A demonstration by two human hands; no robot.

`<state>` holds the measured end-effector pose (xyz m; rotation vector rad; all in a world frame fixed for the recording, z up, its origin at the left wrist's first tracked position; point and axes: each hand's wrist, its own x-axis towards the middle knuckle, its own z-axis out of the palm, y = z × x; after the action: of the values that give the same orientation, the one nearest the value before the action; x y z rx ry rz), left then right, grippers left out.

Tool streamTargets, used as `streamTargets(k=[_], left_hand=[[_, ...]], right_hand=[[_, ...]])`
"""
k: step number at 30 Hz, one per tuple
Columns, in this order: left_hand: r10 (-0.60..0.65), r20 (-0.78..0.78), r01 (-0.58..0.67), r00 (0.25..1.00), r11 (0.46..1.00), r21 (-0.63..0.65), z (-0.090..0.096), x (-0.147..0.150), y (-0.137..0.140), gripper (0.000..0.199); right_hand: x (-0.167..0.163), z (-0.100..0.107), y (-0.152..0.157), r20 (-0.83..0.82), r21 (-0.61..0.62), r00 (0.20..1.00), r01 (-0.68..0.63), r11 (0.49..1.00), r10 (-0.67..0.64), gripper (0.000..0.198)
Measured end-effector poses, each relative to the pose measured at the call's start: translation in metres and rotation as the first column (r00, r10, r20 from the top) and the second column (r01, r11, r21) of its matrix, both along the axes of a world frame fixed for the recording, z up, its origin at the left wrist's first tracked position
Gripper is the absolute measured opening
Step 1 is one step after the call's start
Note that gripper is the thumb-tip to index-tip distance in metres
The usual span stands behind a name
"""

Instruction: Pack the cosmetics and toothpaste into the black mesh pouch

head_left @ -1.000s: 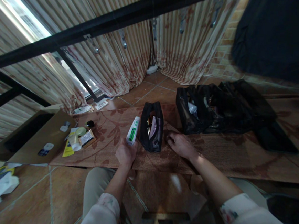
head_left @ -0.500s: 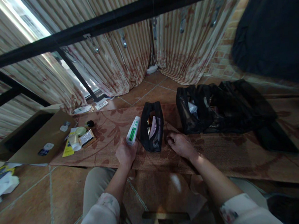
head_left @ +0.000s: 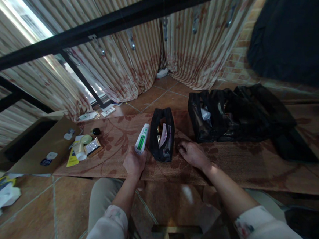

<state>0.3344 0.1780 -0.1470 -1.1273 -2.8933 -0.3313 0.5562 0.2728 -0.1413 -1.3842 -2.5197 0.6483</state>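
Observation:
My left hand (head_left: 135,164) is closed around the lower end of a white squeeze tube (head_left: 142,138) with green print, which tilts up and to the right. Just right of the tube stands a small black mesh pouch (head_left: 170,144), unzipped at the top. Inside it I see a pink item (head_left: 163,135) and something gold-coloured (head_left: 159,138). My right hand (head_left: 193,154) rests on the cloth to the right of the pouch, apart from it. Its fingers are curled in, and nothing shows in them.
Several black mesh bags (head_left: 231,117) stand in a row at the right. Leftward lie a cream-coloured tube (head_left: 80,152), a round green jar (head_left: 86,139), a glittery case (head_left: 93,146) and a black-capped item (head_left: 96,132). An open cardboard box (head_left: 48,146) sits at the left end of the brown cloth (head_left: 114,145).

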Motion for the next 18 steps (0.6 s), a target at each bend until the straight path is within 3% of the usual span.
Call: streamTargets(k=[12, 18], left_hand=[[-0.019, 0.015, 0.019, 1.0, 1.0, 0.003, 0.0022, 0.0008, -0.0012, 0.048], [-0.044, 0.014, 0.043, 0.999, 0.995, 0.088, -0.0016, -0.0018, -0.0017, 0.049]], right_hand=[[0.0, -0.0053, 0.0017, -0.016, -0.001, 1.0, -0.004, 1.0, 0.004, 0.022], [0.0001, -0.0058, 0.0018, -0.017, 0.01, 1.0, -0.003, 1.0, 0.003, 0.021]])
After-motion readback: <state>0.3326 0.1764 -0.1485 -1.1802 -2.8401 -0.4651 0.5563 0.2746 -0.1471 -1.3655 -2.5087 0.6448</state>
